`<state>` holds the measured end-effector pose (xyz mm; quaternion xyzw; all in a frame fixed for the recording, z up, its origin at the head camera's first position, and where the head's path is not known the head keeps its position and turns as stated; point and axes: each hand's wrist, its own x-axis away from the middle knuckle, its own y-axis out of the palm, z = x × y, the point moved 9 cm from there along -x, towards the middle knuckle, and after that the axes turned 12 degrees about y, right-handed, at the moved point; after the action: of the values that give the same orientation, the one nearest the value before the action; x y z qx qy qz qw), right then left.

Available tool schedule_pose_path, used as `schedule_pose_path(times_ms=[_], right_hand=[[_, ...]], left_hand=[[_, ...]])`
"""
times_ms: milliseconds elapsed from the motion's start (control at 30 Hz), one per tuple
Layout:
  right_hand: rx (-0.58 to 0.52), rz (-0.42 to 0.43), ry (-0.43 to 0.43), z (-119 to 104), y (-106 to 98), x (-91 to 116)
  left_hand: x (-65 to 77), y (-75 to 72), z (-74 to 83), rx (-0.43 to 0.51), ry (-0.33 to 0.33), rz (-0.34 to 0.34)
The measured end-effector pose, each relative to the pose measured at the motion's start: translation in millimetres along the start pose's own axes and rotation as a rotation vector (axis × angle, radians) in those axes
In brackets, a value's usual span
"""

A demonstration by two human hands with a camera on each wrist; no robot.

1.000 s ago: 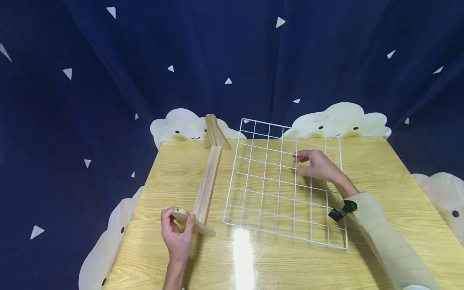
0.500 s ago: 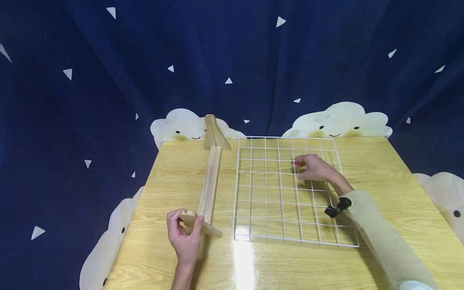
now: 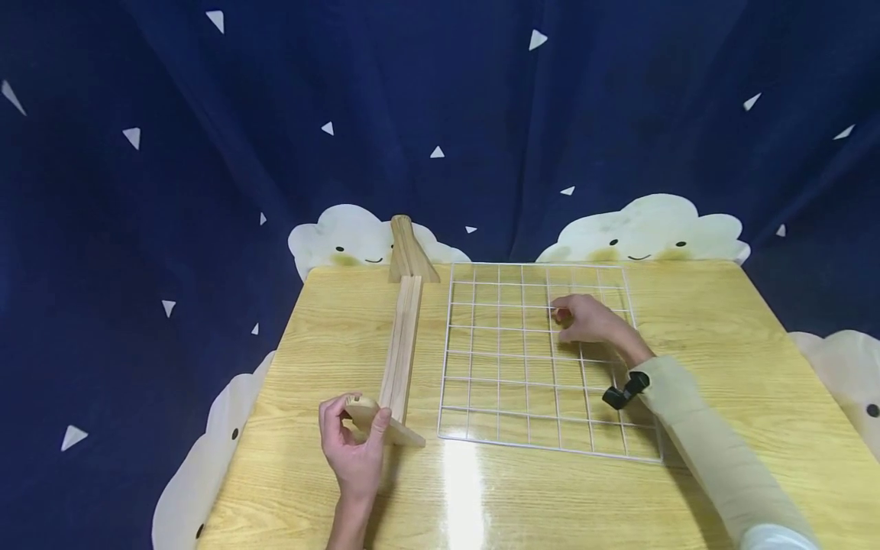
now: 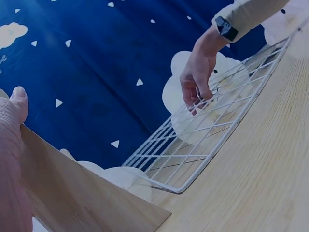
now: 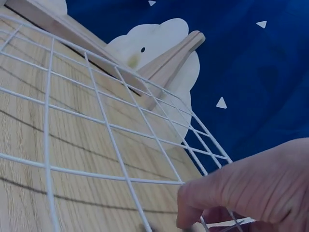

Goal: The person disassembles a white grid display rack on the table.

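Note:
My left hand (image 3: pixel 353 462) grips the near end piece (image 3: pixel 399 434) of a wooden stand, thumb on one face and fingers around the other. A long grooved rail (image 3: pixel 401 344) runs from it to the upright far end piece (image 3: pixel 410 256). To the right of the stand, a white wire grid panel (image 3: pixel 543 448) lies low over the table, nearly flat. My right hand (image 3: pixel 590 321) holds the grid by its wires, right of the middle, with thumb and fingers curled. In the right wrist view the thumb of the right hand (image 5: pixel 251 188) meets the wires; the fingertips are partly hidden.
The wooden table (image 3: pixel 330 336) bears everything here. Behind it and at its sides hangs a dark blue curtain (image 3: pixel 481 114) with white triangles and clouds (image 3: pixel 646 229). A black strap (image 3: pixel 627 389) sits at the right wrist, over a beige sleeve (image 3: pixel 722 451).
The wire grid has tipped down from a slant to nearly flat and shifted slightly, still in my right hand. My left hand and the near end piece have moved a little to the right.

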<state>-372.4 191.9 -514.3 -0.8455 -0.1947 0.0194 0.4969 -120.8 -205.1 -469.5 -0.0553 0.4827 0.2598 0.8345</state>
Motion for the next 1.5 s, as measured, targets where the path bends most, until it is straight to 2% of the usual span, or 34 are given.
schedule_pose_path(times_ms=[200, 500, 700, 833, 1000, 1100, 1267, 1400, 1500], right_hand=[[0.056, 0.015, 0.011, 3.0, 7.2, -5.5], [0.037, 0.015, 0.0, -0.2, 13.7, -5.5], [0.044, 0.027, -0.029, -3.4, 15.9, -4.4], [0.061, 0.059, -0.041, -1.9, 16.8, -1.3], [0.073, 0.126, -0.084, 0.8, 17.4, 5.7], [0.063, 0.154, -0.11, 3.8, 17.8, 7.8], [0.037, 0.15, -0.145, 9.6, 19.0, 6.9], [-0.023, 0.133, -0.166, 11.3, 20.7, 9.8], [-0.073, 0.118, -0.171, 9.6, 23.0, 12.1]], left_hand=[[-2.6, -0.1, 2.5, -0.061, 0.006, -0.016], [-21.6, 6.7, 32.6, -0.115, 0.026, -0.026], [-25.4, 6.3, 35.0, -0.132, 0.017, -0.038], [-23.5, 4.5, 30.6, -0.133, 0.025, -0.036], [-13.8, -2.6, 13.3, -0.128, 0.034, -0.037], [-11.8, -6.5, 6.3, -0.07, 0.05, -0.04], [-28.2, -13.3, 3.3, 0.044, 0.076, -0.019], [-44.5, -24.6, -10.7, 0.041, 0.011, -0.01], [-52.7, -31.0, -24.1, 0.011, -0.054, -0.035]])
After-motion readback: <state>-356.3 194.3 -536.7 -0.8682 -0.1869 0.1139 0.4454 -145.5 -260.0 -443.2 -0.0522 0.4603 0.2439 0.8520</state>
